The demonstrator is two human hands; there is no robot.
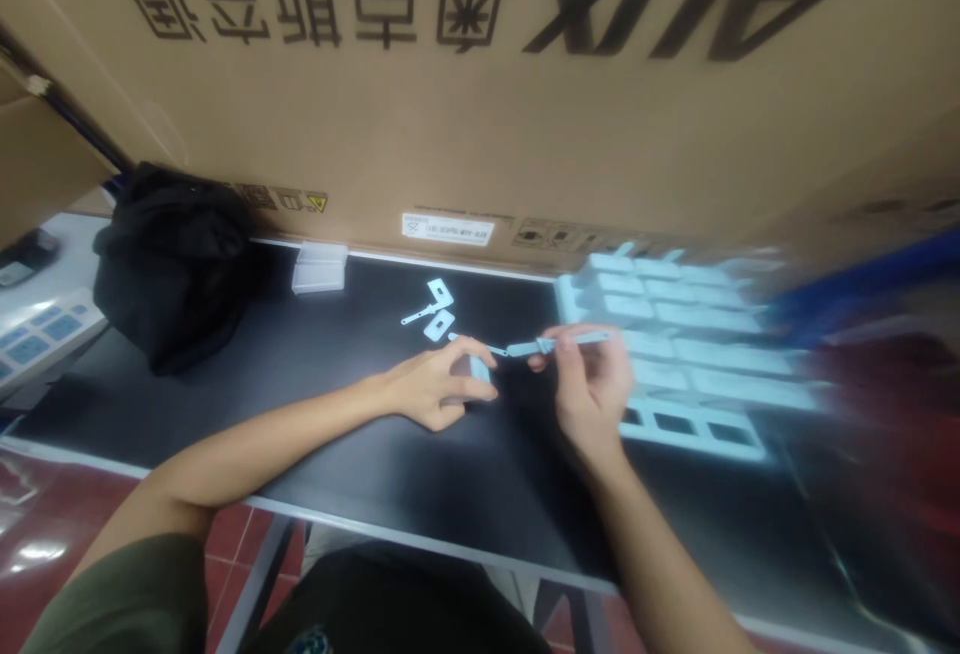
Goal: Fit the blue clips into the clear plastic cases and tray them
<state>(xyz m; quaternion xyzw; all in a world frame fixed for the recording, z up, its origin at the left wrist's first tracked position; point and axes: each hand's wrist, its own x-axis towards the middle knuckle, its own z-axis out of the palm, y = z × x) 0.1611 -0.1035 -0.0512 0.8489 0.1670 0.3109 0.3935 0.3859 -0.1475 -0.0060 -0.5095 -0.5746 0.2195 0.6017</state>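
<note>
My left hand (435, 384) rests on the dark tabletop. Its thumb and fingers are curled around a small light-blue plastic piece (479, 370), mostly hidden by the fingers. Just to the right, my right hand (596, 384) pinches a slim light-blue plastic strip (529, 347) that points left, toward the left hand. A thin light-blue end lies close to the left fingertips; whether it joins the strip I cannot tell. Beyond the left hand lie a few flat light-blue pieces with cut-outs (439, 325), one of them with a narrow stem.
A light-blue rack (705, 374) with rows of slots stands at the right, blurred. A clear plastic box (319, 268) and a black bag (176, 264) are at the back left. Behind the table (337, 454) rises a large cardboard box (360, 124). A white device (45, 334) sits far left.
</note>
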